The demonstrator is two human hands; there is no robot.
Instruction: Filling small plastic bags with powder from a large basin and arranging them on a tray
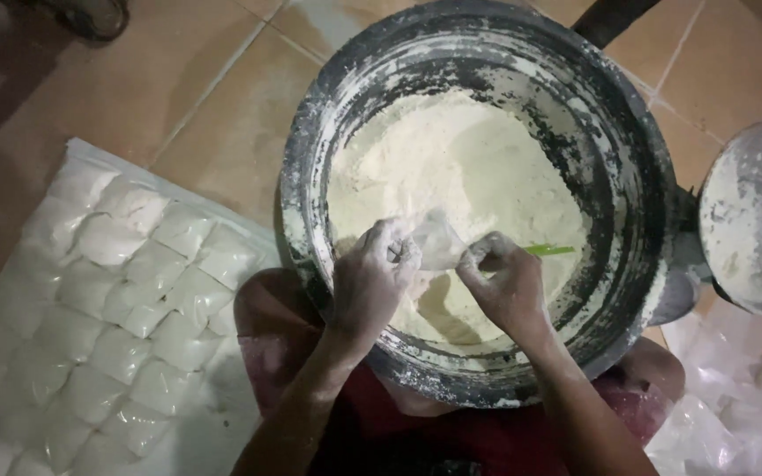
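Note:
A big dark metal basin [637,176], dusted white, sits between my knees and holds a heap of pale flour [451,167]. Over the flour both hands pinch a small clear plastic bag [438,236]. My left hand [374,275] grips the bag's left edge. The bag's right edge is held by my right hand [506,282]. Both hands are coated in flour. A thin green strip [550,250] sticks out to the right from beside my right hand, lying over the flour.
Rows of several filled, white flour bags [108,300] lie on a sheet on the tiled floor at left. A round flour-dusted pan [756,220] stands at right. Loose clear plastic bags [734,397] pile at lower right. My knees flank the basin.

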